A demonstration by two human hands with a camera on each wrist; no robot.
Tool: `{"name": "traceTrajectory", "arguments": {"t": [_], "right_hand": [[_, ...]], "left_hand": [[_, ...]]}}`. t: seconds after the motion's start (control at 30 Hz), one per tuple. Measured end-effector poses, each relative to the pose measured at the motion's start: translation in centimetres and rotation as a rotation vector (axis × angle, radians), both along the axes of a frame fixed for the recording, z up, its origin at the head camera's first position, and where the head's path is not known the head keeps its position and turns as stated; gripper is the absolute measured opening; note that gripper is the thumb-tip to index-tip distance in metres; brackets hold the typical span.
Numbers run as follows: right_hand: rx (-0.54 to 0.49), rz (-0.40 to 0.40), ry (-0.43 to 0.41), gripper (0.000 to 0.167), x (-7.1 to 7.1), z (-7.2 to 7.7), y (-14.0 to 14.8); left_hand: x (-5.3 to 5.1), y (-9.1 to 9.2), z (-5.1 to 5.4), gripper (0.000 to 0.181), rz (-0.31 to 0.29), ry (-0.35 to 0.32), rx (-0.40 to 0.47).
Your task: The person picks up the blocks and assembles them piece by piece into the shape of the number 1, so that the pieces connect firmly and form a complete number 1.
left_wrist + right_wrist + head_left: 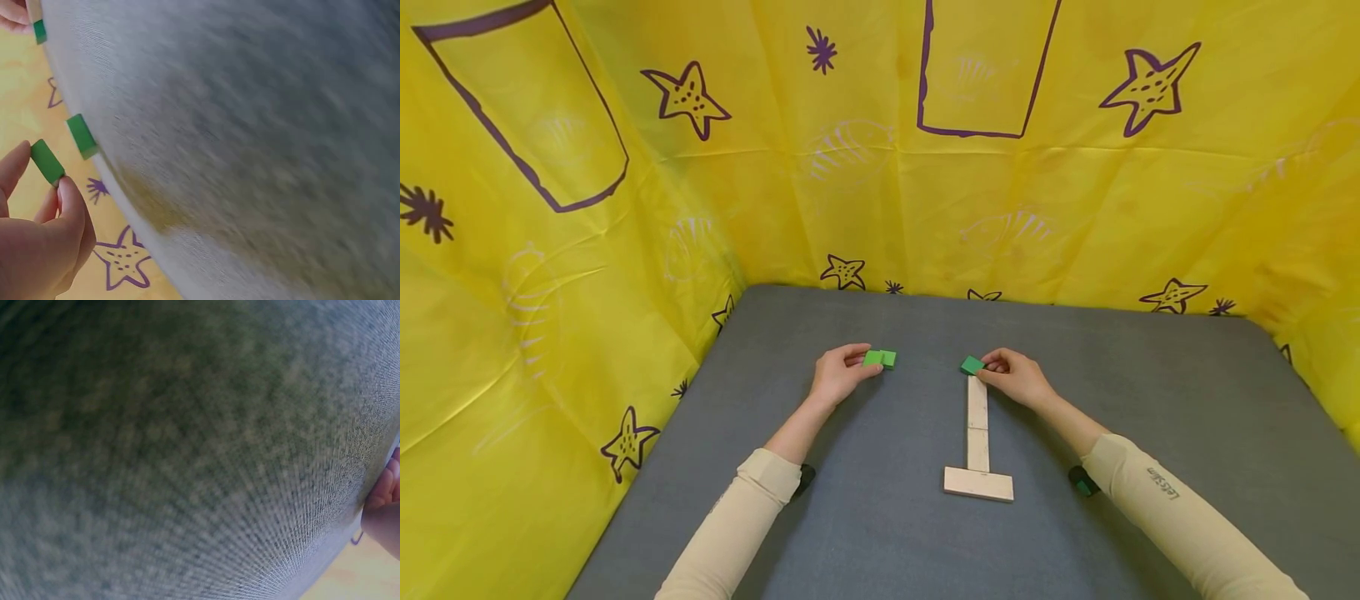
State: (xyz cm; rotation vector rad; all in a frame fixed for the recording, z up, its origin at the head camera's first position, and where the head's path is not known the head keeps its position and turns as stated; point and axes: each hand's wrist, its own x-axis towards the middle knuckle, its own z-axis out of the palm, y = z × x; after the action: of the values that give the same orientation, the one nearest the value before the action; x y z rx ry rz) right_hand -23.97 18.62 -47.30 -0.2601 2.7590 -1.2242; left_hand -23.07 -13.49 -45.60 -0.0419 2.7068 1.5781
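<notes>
Jutting from left grip [837, 373], lime block [872, 357], from right grip [1018, 379], green block [972, 365]

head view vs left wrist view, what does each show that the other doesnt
Only the head view shows the sleeves and the crosswise wooden block.

Only the left wrist view shows a visible gap between the held green block in the left hand and the second green block; from the head they overlap.

Both share both hands, those two blocks, the green block at the right hand, the grey table and the yellow cloth.
</notes>
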Motion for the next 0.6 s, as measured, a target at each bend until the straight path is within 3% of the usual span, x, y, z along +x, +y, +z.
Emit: {"name": "traceTrajectory", "arguments": {"t": [0.17,0.33,0.6], "right_hand": [[0.001,-0.004,0.001,0.03,0.0,0.0,0.1],[-0.003,0.0,-0.003,0.03,0.0,-0.1,0.0],[-0.005,-0.001,-0.004,0.03,0.0,0.0,0.0]], "left_hand": [[0.2,1.0,0.5,0.048,-0.008,0.033,0.036],[-0.1,2.0,0.6,0.049,-0.008,0.011,0.094],[-0.2,4.0,0.7,0.047,-0.005,0.002,0.116]]}}
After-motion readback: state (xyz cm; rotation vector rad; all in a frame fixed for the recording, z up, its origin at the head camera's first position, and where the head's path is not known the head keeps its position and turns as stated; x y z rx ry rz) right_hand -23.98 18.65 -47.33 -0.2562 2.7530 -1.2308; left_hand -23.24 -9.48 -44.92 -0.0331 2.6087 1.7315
